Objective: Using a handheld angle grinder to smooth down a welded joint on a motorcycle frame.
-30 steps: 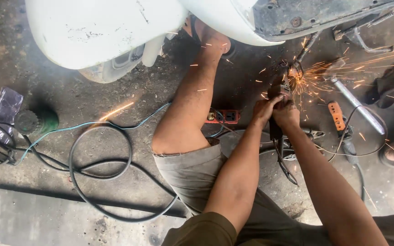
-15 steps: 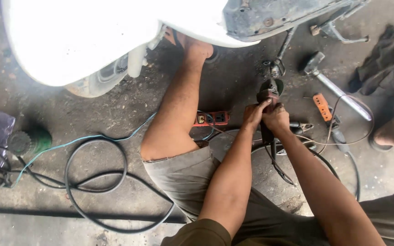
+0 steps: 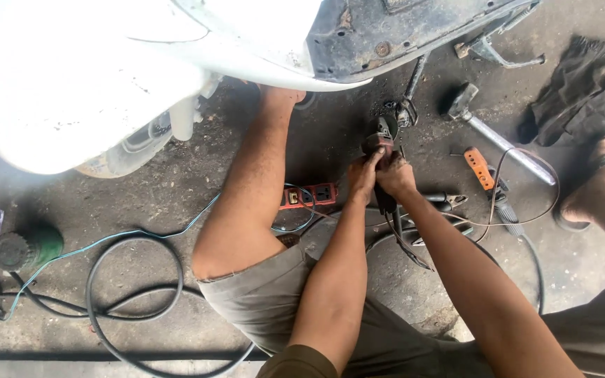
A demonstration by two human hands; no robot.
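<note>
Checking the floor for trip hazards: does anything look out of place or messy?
Yes. Black cables loop loosely over the floor, the power strip lies beside the bare leg, and tools including a hammer are scattered.

One angle grinder (image 3: 384, 136), one hammer (image 3: 493, 129), one orange power strip (image 3: 308, 196), one dark rag (image 3: 586, 87), two hands.

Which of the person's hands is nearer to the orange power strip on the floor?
Left. The left hand grips the angle grinder just right of the orange power strip; the right hand holds it farther away.
</note>
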